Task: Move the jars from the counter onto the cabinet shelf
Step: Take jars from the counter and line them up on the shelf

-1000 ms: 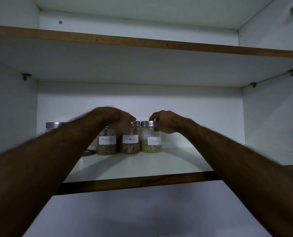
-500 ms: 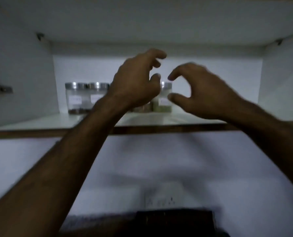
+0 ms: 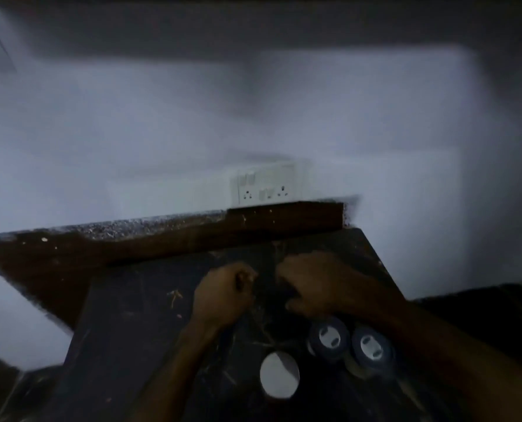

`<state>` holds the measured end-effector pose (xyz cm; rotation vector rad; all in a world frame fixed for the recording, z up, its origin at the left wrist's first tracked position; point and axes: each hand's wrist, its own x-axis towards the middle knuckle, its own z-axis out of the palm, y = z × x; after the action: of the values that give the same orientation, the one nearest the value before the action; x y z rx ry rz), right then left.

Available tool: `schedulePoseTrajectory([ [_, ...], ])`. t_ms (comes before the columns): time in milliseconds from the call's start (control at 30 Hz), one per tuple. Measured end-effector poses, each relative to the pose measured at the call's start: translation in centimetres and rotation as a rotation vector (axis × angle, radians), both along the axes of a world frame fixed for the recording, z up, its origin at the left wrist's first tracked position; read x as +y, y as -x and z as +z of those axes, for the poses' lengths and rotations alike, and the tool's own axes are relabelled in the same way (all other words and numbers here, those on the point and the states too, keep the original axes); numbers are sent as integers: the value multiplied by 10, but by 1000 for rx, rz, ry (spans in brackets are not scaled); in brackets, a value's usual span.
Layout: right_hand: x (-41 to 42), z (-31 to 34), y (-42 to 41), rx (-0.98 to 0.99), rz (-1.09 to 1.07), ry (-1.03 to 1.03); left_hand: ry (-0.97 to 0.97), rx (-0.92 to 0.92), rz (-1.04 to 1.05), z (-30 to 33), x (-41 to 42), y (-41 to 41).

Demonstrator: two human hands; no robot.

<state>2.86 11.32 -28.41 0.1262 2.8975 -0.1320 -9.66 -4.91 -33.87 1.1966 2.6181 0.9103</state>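
1. Down we come from the shelf: both hands now hover over the dark counter (image 3: 138, 330).
2. Our left hand (image 3: 223, 296) is curled, grip empty; the right hand (image 3: 317, 287) looks loosely curled, holding nothing we can make out through the blur.
3. Two dark-lidded jars (image 3: 349, 345) stand just beside the right wrist, a pale-topped jar (image 3: 279, 377) nearer us.
4. Next pickup looks imminent.

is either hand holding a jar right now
No, the left hand and right hand hover over the counter, gripping nothing; the jars stand untouched.
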Motion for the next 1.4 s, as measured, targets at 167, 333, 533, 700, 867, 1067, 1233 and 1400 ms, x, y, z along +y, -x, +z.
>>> schedulePoseTrajectory([
  [167, -32, -111, -18, -347, 84, 88, 286, -422, -10, -105, -30, -29],
  [333, -50, -151, -29, -283, 149, 139, 328, -583, -56, -139, -43, -54],
  [533, -38, -149, -24, -209, 19, 350, 115, -850, 177, -156, -43, -62],
  [700, -11, -104, 0, -138, -113, 477, -33, -1132, 261, -139, -34, -43],
  [867, 9, -23, 24, -57, -70, 537, -398, -1652, 169, -111, -15, -19],
  [1067, 27, 56, 27, 128, -5, 576, -622, -1970, -192, -56, 3, -15],
  [1233, 37, 99, 21, 343, -7, 648, -899, -1884, -258, -10, 21, -11],
  [1400, 30, 119, 17, 533, -41, 686, -1093, -1792, -395, 34, 27, -12],
])
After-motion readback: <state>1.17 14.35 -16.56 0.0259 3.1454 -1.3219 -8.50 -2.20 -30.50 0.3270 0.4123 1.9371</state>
